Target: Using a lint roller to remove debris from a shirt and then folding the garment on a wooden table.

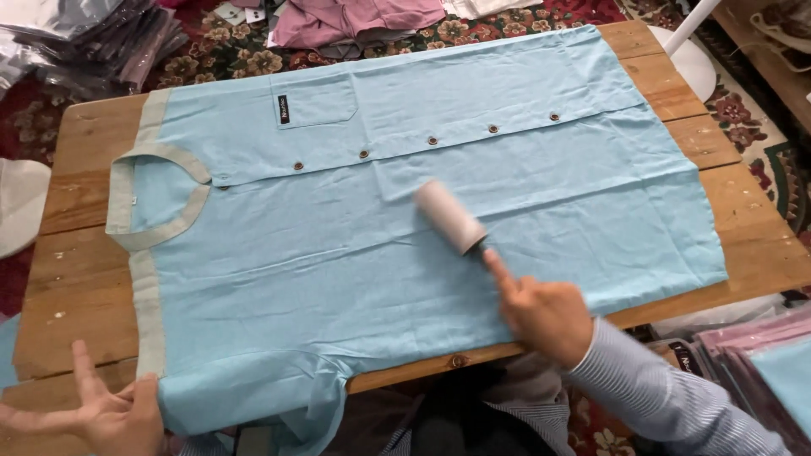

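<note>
A light blue button-up shirt (405, 177) lies flat on a wooden table (80, 169), its collar to the left and its hem to the right. My right hand (541, 317) grips the handle of a white lint roller (449, 216), index finger stretched along it. The roller head rests on the shirt's middle. My left hand (106, 409) lies open at the table's near left corner, fingers spread, touching the shirt's shoulder edge.
Folded pink garments (355, 19) lie on the patterned carpet (228, 51) beyond the table. Packed clothes in plastic bags (93, 38) sit at the far left. More bagged garments (760, 359) are stacked at my right. A white stand base (688, 59) is at the far right.
</note>
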